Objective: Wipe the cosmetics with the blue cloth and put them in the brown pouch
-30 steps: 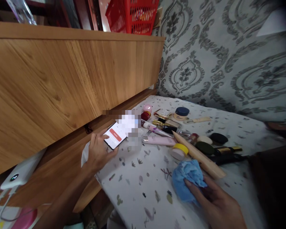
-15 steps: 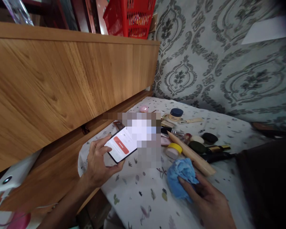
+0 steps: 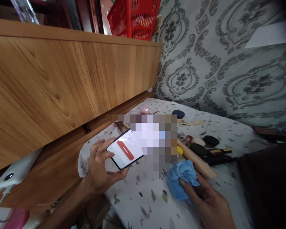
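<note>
My left hand (image 3: 102, 165) grips a smartphone (image 3: 124, 151) by its near end, fingers along one edge and thumb along the other. Its lit screen shows a red button on white; the far end is lost in a blurred patch. On the right, my right hand (image 3: 208, 200) is closed around a crumpled blue cloth (image 3: 182, 179), low over the patterned tablecloth (image 3: 152, 203). Just beyond the cloth lies a tapered wooden stick (image 3: 197, 160). A yellow lid (image 3: 179, 150) shows partly beside the stick.
A wooden cabinet (image 3: 81, 82) borders the left, with a red basket (image 3: 133, 22) on top. Behind the stick lie a dark oval item (image 3: 211, 140), a blue-lidded jar (image 3: 178, 114) and a pink round item (image 3: 145, 110). A white power bank (image 3: 14, 173) with cables sits lower left.
My left hand and the phone have shifted slightly right and down. The blurred patch now covers more of the items to its right. The right hand keeps the cloth in nearly the same place.
</note>
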Tool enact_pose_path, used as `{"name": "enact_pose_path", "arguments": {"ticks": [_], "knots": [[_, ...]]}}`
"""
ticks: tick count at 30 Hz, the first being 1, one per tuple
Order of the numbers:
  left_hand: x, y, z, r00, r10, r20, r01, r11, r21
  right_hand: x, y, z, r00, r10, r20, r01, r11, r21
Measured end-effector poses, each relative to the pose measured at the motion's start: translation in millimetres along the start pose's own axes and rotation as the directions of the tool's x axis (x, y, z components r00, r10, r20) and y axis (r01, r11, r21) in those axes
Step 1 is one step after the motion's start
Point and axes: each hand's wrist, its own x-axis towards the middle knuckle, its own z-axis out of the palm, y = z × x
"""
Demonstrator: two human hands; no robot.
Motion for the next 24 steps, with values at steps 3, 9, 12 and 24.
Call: {"name": "enact_pose_path", "arguments": {"ticks": [3,9,12,24], "knots": [[-2.8,5.4,-1.0,1.000,-0.016,-0.004,0.016,1.000,0.013,1.2,3.4,-1.8,1.000,-0.019,0.001,0.019,1.000,-0.010],[-13.3,14.0,-0.6,0.997,-0.052,-0.055,0.055,0.997,0.061,1.3,-1.6,-2.9,0.999,-0.042,-0.007,0.042,0.999,0.016],[-14.6,15.3,-0.4,0.995,-0.060,-0.084,0.065,0.996,0.057,0.3,-4.1,-2.4,1.000,-0.026,-0.005,0.026,0.999,0.018],[-14.6,11.0,-5.1,0.990,-0.119,-0.070,0.124,0.991,0.060,2.6,0.6,-2.9,1.000,-0.005,0.003,0.004,1.000,0.030]]}}
